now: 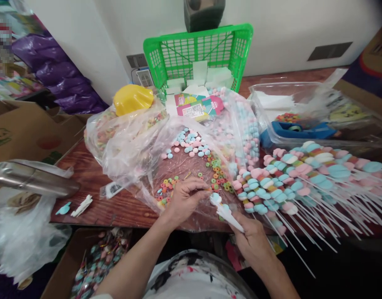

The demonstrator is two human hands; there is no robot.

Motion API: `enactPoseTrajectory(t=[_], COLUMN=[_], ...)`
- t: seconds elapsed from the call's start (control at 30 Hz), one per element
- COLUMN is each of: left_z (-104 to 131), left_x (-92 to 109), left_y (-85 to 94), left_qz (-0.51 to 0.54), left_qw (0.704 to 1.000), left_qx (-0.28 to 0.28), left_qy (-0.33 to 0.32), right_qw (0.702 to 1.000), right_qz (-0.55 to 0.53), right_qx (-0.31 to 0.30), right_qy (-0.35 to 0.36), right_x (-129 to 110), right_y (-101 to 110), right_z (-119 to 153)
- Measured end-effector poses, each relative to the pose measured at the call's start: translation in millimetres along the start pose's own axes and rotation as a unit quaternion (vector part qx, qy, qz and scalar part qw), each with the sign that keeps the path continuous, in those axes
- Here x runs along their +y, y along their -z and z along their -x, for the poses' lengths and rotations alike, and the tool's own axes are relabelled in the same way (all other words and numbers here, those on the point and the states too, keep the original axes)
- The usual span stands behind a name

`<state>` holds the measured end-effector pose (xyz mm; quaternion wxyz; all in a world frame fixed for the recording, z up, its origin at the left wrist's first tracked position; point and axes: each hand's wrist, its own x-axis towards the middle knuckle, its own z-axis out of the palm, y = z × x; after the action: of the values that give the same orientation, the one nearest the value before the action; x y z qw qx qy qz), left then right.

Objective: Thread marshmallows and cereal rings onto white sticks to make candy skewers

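Near the table's front edge, my right hand point(249, 232) is closed round the lower end of a white stick point(230, 218) with pale blue and white pieces at its top. My left hand point(186, 199) is beside that top, thumb and fingers pinched together; a small orange piece seems to show at the fingertips. Under and behind the hands, ring candies point(220, 172) in green, orange and red lie on clear plastic. Farther back is a pile of pink and blue candies point(193, 143). Finished-looking candy skewers point(281, 178) are heaped to the right.
A green basket point(197, 35) stands at the back, with a yellow bowl point(133, 101) on bags left of it. At right is a clear tub point(272, 89). A steel flask point(35, 178) lies left; below is a box of wrapped candies point(97, 257).
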<state>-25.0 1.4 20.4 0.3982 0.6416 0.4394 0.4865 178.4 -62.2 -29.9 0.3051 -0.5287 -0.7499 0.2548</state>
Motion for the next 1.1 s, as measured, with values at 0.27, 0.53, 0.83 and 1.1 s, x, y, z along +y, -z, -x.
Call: enactPoseTrajectory(t=[0.27,0.53,0.83,1.1], left_z=[11,14,15,30], left_x=[7,-3,4,3], left_y=[-0.6,-9.3,-15.9,-43.2], left_qz=[-0.088,0.261,0.366,0.415], left_qw=[0.993,0.947,0.908,0.879], left_qx=[-0.04,0.117,0.033,-0.022], left_qy=[-0.065,0.148,0.199,0.235], right_qw=[0.99,0.993,0.993,0.989], right_qz=[0.121,-0.04,-0.047,-0.068], right_qx=[0.071,0.107,0.098,0.126], right_qy=[0.012,-0.013,0.039,0.036], right_x=[5,-12,-15,0], right_y=[-4,-15,-22,-27], right_z=[3,5,5,11])
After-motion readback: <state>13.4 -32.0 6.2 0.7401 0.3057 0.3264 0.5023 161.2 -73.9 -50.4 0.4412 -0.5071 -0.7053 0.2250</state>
